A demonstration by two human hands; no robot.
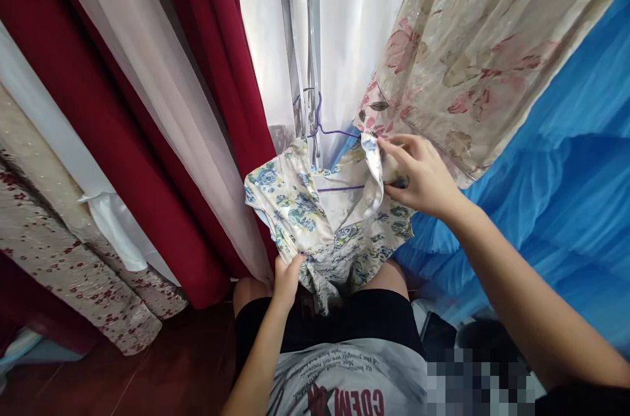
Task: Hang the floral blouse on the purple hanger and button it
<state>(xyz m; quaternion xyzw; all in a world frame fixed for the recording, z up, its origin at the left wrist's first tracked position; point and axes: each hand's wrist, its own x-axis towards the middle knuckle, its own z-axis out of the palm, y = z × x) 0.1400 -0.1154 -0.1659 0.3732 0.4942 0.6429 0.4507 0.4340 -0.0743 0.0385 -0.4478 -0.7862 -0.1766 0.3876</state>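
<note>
A white floral dress [300, 206] with blue and yellow flowers hangs in front of me, partly on a purple wire hanger [339, 132]. The hanger's hook is up by grey ribbon-like straps. My right hand [418, 173] pinches the edge of the neckline near the right shoulder, thumb and fingers closed on the fabric. Lower down on the left, my left hand [288, 281] grips the side of the same garment, with its thumb on top. The hanger's lower bar shows through the neck opening. The garment's lower part bunches over my lap.
Dark red cloth [207, 75] and pale pink cloth [147, 75] hang on the left. White fabric [344, 29] hangs behind the hanger. To the right are a beige floral cloth [472, 62] and blue tulle [556, 206]. The floor [147, 376] is reddish-brown tile.
</note>
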